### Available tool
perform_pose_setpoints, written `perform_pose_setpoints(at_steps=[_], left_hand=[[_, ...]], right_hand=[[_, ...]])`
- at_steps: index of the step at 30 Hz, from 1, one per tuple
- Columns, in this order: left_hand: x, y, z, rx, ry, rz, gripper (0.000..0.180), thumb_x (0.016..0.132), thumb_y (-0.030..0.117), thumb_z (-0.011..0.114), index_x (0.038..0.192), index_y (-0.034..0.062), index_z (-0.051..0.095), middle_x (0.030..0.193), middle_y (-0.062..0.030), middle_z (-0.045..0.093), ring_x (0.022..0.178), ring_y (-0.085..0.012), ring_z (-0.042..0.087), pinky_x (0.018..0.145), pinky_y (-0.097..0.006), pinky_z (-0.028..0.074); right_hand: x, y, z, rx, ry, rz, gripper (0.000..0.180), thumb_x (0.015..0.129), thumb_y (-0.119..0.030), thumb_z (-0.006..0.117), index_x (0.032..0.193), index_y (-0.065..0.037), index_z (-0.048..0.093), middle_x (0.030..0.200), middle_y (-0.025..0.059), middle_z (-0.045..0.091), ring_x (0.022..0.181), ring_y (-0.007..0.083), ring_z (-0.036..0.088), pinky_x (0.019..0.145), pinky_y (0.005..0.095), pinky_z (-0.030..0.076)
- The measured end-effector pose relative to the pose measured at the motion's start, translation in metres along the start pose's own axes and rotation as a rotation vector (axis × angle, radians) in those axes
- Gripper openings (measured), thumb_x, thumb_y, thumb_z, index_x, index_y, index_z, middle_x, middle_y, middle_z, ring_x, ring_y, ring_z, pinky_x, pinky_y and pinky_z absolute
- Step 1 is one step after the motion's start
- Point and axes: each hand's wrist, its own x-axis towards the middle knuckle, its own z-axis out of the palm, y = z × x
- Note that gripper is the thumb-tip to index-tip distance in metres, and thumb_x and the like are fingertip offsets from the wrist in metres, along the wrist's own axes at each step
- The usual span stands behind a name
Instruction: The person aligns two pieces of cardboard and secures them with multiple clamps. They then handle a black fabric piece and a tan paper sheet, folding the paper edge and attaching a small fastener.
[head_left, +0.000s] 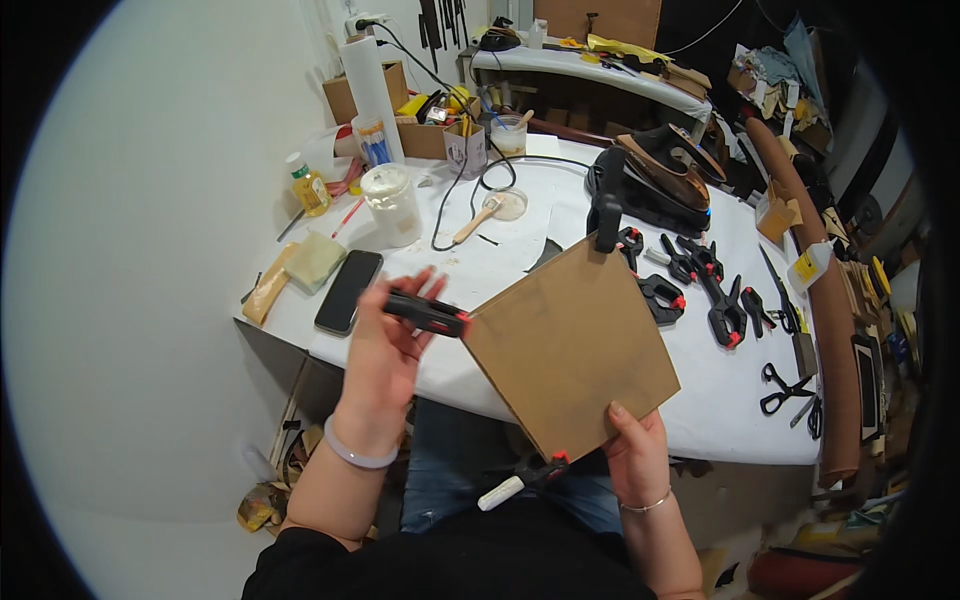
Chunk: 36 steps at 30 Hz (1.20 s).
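Note:
A flat brown board [575, 345] is held tilted over the front of the table. My right hand [640, 455] grips its lower right corner, thumb on the face and fingers behind. My left hand [388, 345] is closed round the handles of a black spring clamp [425, 313], whose red tips are at the board's left edge; whether they pinch it I cannot tell. Another black clamp [604, 212] sits on the top corner. At the bottom corner is a spring clamp [520, 478] with a red tip and a white-covered handle.
Several loose spring clamps [725, 310] lie right of the board, near black scissors [783, 390]. An iron [665, 165] stands behind. To the left are a smartphone [349, 291], a white tub [393, 207], a glue bottle [309, 187] and a brush [478, 219]. A cable crosses the table.

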Motion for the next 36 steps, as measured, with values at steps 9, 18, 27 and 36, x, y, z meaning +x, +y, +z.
perform_pose_setpoints(at_steps=[9, 18, 27, 36], left_hand=[[0.060, 0.004, -0.051, 1.386, 0.041, 0.672, 0.082, 0.081, 0.017, 0.087, 0.145, -0.0060, 0.040, 0.106, -0.0101, 0.065, 0.091, -0.0222, 0.065, 0.081, -0.036, 0.053], [0.081, -0.031, -0.072, 2.166, -0.256, 0.808, 0.098, 0.081, 0.051, 0.082, 0.149, -0.0084, 0.044, 0.111, -0.0174, 0.064, 0.101, -0.0328, 0.063, 0.093, -0.046, 0.045], [-0.003, -0.005, 0.021, 0.438, -0.628, -0.317, 0.049, 0.106, 0.025, 0.059, 0.147, -0.0008, 0.048, 0.132, -0.0082, 0.065, 0.115, -0.0145, 0.065, 0.096, -0.028, 0.053], [-0.039, -0.010, 0.032, 0.348, -0.521, -0.271, 0.051, 0.104, 0.007, 0.061, 0.149, -0.0053, 0.042, 0.137, -0.0119, 0.063, 0.123, -0.0156, 0.061, 0.104, -0.032, 0.050]], right_hand=[[0.004, -0.019, -0.025, -0.001, 0.017, -0.012, 0.040, 0.101, -0.014, 0.063, 0.138, -0.002, 0.054, 0.130, 0.0089, 0.067, 0.116, 0.0216, 0.068, 0.094, 0.0381, 0.057], [0.006, -0.025, -0.018, -0.050, -0.010, 0.029, 0.042, 0.097, -0.013, 0.068, 0.135, 0.000, 0.055, 0.127, 0.0104, 0.069, 0.112, 0.0210, 0.069, 0.093, 0.0368, 0.057], [0.032, -0.056, -0.016, -0.280, -0.061, 0.022, 0.038, 0.093, -0.012, 0.071, 0.127, 0.002, 0.060, 0.113, 0.0084, 0.073, 0.103, 0.0166, 0.070, 0.089, 0.0321, 0.056], [0.026, -0.056, -0.009, -0.316, -0.072, -0.054, 0.041, 0.091, -0.012, 0.072, 0.125, 0.006, 0.060, 0.119, 0.0133, 0.071, 0.107, 0.0198, 0.068, 0.096, 0.0344, 0.052]])
